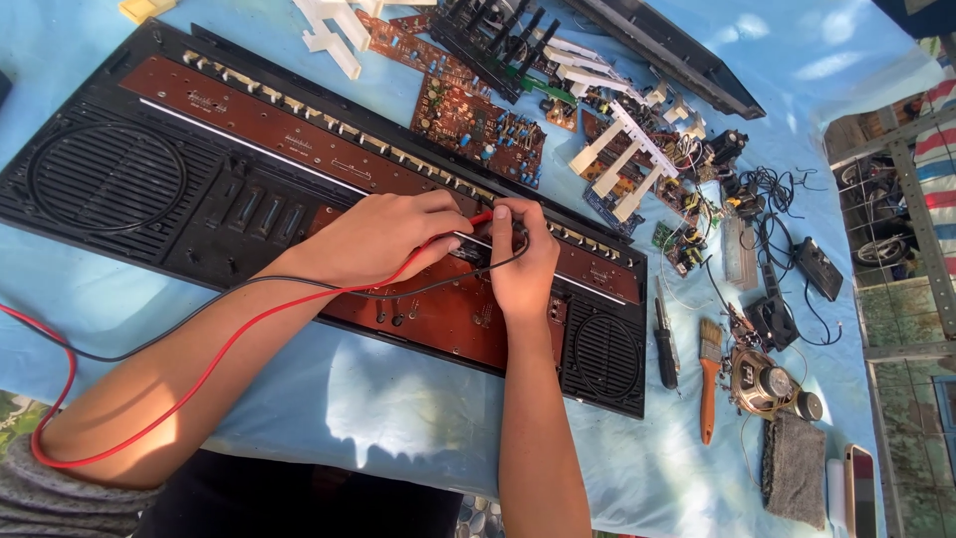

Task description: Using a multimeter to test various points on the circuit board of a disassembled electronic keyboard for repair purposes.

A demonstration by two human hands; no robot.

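Observation:
An opened black keyboard casing (110,179) with a long brown circuit board (299,139) lies across a blue cloth. My left hand (378,234) rests on the board near its middle and grips a red test probe (481,218) whose red lead (209,369) trails back over my forearm. My right hand (523,259) sits right beside it, pinching a black probe (518,234) with a black lead (299,282). Both probe tips touch the board close together; the tips are hidden by my fingers.
Loose circuit boards (478,125), white key strips (622,159), tangled wires (777,194) and another black casing part (677,50) lie at the back right. A screwdriver (665,344), a brush (708,384), a small speaker (762,384), a grey cloth (794,468) and a phone (859,488) sit at the right.

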